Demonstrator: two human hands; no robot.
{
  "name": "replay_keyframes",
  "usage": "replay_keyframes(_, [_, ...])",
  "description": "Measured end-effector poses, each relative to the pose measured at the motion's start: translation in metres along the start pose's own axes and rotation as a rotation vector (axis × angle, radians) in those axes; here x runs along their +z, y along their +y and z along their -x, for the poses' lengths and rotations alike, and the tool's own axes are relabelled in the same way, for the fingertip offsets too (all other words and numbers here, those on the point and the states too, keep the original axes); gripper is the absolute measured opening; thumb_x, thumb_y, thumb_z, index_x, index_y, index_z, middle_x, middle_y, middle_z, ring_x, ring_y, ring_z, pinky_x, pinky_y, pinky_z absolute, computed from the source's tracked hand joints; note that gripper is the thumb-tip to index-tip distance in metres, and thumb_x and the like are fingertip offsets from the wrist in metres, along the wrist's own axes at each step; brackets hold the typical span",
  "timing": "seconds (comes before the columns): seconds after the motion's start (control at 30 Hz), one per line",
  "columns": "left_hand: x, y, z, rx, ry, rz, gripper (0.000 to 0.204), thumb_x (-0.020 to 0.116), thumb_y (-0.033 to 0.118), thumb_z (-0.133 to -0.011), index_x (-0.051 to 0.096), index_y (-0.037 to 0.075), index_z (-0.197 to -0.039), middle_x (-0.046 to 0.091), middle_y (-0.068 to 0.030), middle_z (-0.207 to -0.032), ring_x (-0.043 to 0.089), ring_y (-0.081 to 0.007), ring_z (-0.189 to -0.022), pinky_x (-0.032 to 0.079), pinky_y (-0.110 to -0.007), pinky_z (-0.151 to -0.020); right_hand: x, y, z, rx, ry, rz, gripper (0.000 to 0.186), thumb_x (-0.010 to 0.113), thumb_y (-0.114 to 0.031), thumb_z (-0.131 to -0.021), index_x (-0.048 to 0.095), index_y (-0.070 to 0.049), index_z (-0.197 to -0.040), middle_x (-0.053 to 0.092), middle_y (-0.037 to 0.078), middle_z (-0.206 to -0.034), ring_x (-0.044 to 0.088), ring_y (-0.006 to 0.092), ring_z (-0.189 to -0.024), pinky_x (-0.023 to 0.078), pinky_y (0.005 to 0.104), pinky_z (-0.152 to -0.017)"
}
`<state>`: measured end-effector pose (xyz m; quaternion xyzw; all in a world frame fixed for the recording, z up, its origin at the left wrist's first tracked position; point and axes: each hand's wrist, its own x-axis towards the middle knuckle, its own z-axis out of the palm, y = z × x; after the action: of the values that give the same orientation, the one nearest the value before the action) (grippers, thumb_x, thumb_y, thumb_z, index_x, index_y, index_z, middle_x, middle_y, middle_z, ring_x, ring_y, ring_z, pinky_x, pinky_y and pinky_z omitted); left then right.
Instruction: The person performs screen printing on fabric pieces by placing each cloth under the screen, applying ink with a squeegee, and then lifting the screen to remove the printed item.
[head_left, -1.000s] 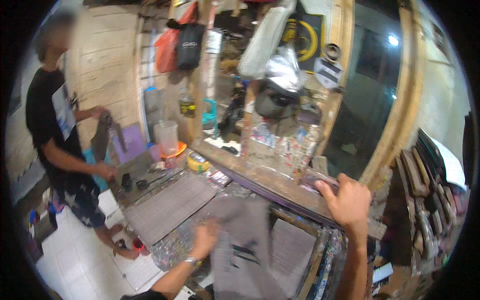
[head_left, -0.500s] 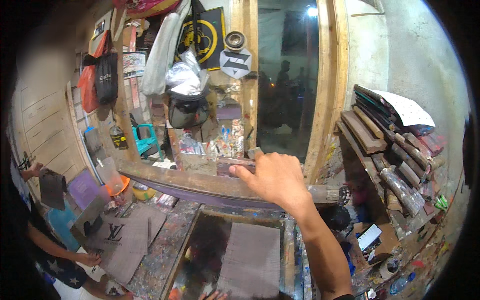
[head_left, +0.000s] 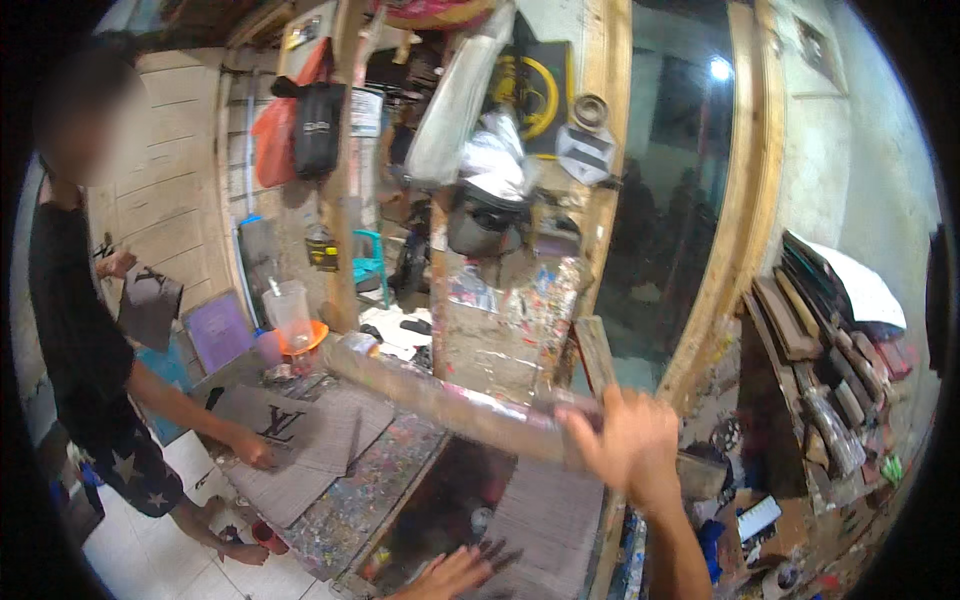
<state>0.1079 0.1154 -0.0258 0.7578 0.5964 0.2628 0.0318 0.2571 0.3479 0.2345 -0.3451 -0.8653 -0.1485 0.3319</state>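
My right hand (head_left: pixel 635 445) is closed over a long wooden bar (head_left: pixel 450 400), near its right end; the fingers' far side is hidden. A short dark piece of wood lies against the bar by my thumb. Below the bar, a grey-brown textured sheet (head_left: pixel 545 520) lies within a dark recess of the paint-stained table (head_left: pixel 385 490). At the lower edge my left hand (head_left: pixel 455 575) is open, fingers spread beside and partly over that sheet's left side. Left of it on the table, similar sheets (head_left: pixel 300 480) lie overlapped, one bearing a dark printed emblem.
A co-worker stands at the left, one hand (head_left: pixel 250 448) on the printed sheets, the other holding a printed piece (head_left: pixel 150 305). Behind are a clear plastic jug (head_left: pixel 290 315) and an orange basin (head_left: pixel 300 340). A cluttered shelf (head_left: pixel 820 400) with wooden-handled tools lines the right wall.
The view has swung left, showing more of the co-worker, whose hand now reaches onto the sheets. My left hand has come further in. My right hand stays on the wooden bar, which looks more slanted.
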Motion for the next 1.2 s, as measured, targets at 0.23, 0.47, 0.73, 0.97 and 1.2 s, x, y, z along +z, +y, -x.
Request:
replay_keyframes(0.23, [-0.010, 0.010, -0.002, -0.787, 0.888, 1.234, 0.048, 0.060, 0.018, -0.100, 0.030, -0.007, -0.128, 0.056, -0.0233, -0.115, 0.064, -0.0282, -0.103, 0.062, -0.038, -0.077, 0.046, -0.049, 0.158, -0.207, -0.225, -0.036, 0.034, 0.068, -0.041, -0.087, 0.061, -0.008, -0.093, 0.067, 0.017, -0.079, 0.065, 0.0370, -0.071, 0.047, 0.0543, -0.071])
replay_keyframes(0.47, [0.040, -0.022, 0.079, -0.913, 0.589, 0.975, 0.025, 0.055, 0.012, -0.102, 0.042, -0.009, -0.108, 0.063, -0.0195, -0.090, 0.071, -0.0300, -0.083, 0.062, -0.040, -0.070, 0.093, -0.040, 0.217, -0.038, -0.719, -0.274, 0.027, 0.064, -0.032, -0.091, 0.064, -0.006, -0.100, 0.067, 0.021, -0.077, 0.067, 0.0394, -0.071, 0.050, 0.0525, -0.058])
replay_keyframes(0.73, [0.034, -0.016, 0.075, -1.055, 0.497, 0.953, 0.049, 0.061, 0.042, -0.099, 0.058, 0.001, -0.126, 0.063, -0.0165, -0.119, 0.058, -0.0287, -0.114, 0.046, -0.047, -0.095, 0.205, 0.010, 0.168, -0.090, -0.343, -0.007, 0.039, 0.069, -0.049, -0.085, 0.060, -0.011, -0.089, 0.066, 0.016, -0.067, 0.067, 0.0373, -0.066, 0.049, 0.0532, -0.074])
replay_keyframes(0.97, [0.049, -0.040, 0.093, -1.034, 0.591, 1.264, 0.031, 0.062, 0.028, -0.100, 0.059, -0.002, -0.106, 0.063, -0.0114, -0.094, 0.069, -0.0231, -0.086, 0.058, -0.036, -0.075, 0.257, 0.040, 0.097, 0.023, -0.423, -0.057, 0.045, 0.070, -0.050, -0.084, 0.061, -0.006, -0.093, 0.068, 0.014, -0.072, 0.069, 0.0352, -0.067, 0.052, 0.0479, -0.058])
replay_keyframes(1.2, [0.125, -0.059, 0.187, -0.927, 0.344, 0.670, 0.057, 0.058, 0.015, -0.101, 0.027, 0.001, -0.147, 0.061, -0.0177, -0.117, 0.065, -0.0276, -0.104, 0.058, -0.039, -0.086, 0.173, -0.032, 0.207, -0.097, -0.320, -0.036, 0.043, 0.069, -0.051, -0.083, 0.054, -0.013, -0.071, 0.058, 0.006, -0.061, 0.059, 0.0248, -0.051, 0.044, 0.0407, -0.048])
